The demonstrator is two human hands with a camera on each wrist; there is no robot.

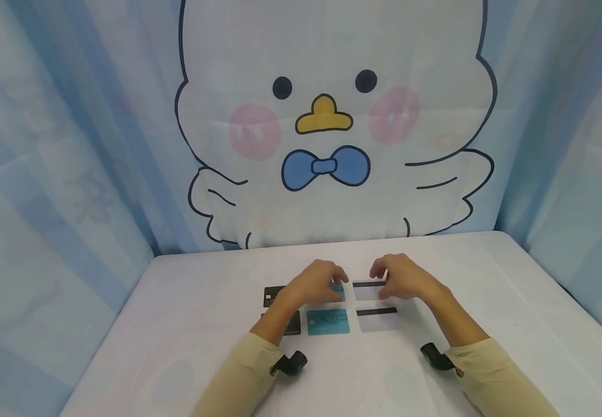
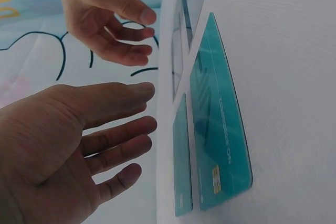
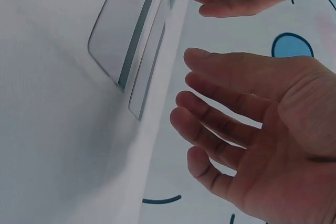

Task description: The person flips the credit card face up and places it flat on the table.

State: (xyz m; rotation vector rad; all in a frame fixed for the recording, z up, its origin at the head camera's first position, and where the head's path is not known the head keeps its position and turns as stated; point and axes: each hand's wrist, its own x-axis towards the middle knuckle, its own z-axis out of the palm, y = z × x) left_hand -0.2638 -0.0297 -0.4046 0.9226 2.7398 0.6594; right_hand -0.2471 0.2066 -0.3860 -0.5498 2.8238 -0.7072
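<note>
My left hand (image 1: 317,282) hovers over the upper teal card (image 2: 181,161) and partly covers it in the head view. Its fingers are loosely bent with nothing between them. Below lies the lower teal card (image 1: 328,322), which has a gold chip. To the right, my right hand (image 1: 404,277) is over the upper pale card (image 1: 365,292), its fingers relaxed and holding nothing. A second pale card (image 1: 379,322), with a dark stripe along its top, lies nearer to me. Two black cards, an upper one (image 1: 273,296) and a lower one (image 1: 294,325), are partly hidden by my left arm.
The cards lie in two rows on a white-covered table (image 1: 175,324). A curtain (image 1: 332,214) with a cartoon bird hangs behind the table's far edge, and blue curtains (image 1: 45,174) stand at the sides. Each wrist wears a black camera (image 1: 292,363).
</note>
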